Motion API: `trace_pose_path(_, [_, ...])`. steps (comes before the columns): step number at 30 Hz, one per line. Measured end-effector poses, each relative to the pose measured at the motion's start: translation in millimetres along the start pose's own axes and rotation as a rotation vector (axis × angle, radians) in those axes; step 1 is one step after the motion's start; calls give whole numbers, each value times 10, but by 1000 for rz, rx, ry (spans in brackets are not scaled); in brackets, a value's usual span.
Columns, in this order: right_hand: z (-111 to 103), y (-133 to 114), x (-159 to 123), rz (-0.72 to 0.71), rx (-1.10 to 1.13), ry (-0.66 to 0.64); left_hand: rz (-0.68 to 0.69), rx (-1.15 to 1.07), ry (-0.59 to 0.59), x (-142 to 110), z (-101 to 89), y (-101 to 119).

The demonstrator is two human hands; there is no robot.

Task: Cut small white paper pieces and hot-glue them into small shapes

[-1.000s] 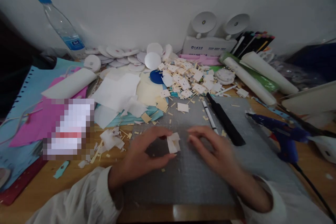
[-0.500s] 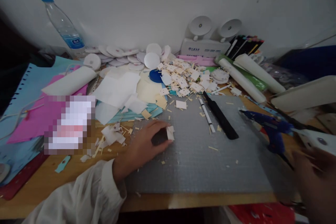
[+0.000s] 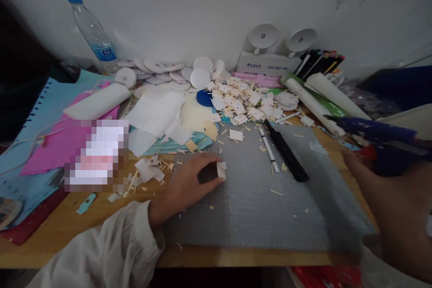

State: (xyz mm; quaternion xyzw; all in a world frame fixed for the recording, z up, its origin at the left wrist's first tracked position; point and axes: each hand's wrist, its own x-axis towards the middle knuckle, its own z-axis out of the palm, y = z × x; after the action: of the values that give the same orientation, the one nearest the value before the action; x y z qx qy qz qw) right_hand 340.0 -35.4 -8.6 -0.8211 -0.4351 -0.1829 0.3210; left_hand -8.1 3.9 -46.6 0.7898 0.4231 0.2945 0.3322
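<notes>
My left hand (image 3: 192, 184) rests on the grey mat (image 3: 249, 207), thumb and fingertips pinching a small white paper piece (image 3: 221, 170) by its top and bottom edges. At the right, my right hand (image 3: 398, 189) is wrapped around the handle of a blue glue gun (image 3: 381, 132), raised off the table with its nozzle toward the left. Motion blurs that hand and the tool. Between the hands lie a black-handled tool (image 3: 286, 150) and a white pen (image 3: 269, 149). A small white card (image 3: 236, 135) sits beyond my left hand.
Behind the mat is a heap of small white cards with sticks (image 3: 239, 101). White discs (image 3: 162, 69), a water bottle (image 3: 94, 31) and a two-headed lamp (image 3: 266, 58) stand along the wall. Paper sheets (image 3: 155, 110) and scraps (image 3: 148, 171) lie left; white rolls (image 3: 313, 103) lie right.
My right hand has taken hold of the glue gun and lifted it from the table. My left hand keeps its pinch on the paper piece. The view has shifted slightly left.
</notes>
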Motion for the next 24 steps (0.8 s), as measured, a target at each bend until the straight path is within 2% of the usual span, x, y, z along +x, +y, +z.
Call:
trace_pose_path(1, [9, -160, 16, 54, 51, 22, -5, 1, -3, 1, 1, -1])
trace_pose_path(4, [92, -604, -26, 9, 285, -116, -4, 8, -3, 7, -1, -4])
trace_pose_path(7, [228, -800, -176, -86, 315, -297, 7, 0, -13, 8, -6, -9])
trace_pose_path(11, [391, -697, -376, -285, 355, -442, -3, 2, -7, 2, -3, -12])
trace_pose_path(14, [446, -611, -444, -392, 363, -500, -22, 20, -24, 6, -5, -15])
trace_pose_path(19, [475, -606, -474, -677, 364, -447, -21, 31, -65, 28, -26, -19])
trace_pose_path(24, [479, -594, -518, -748, 266, -456, -6, 36, -71, 32, -24, -32])
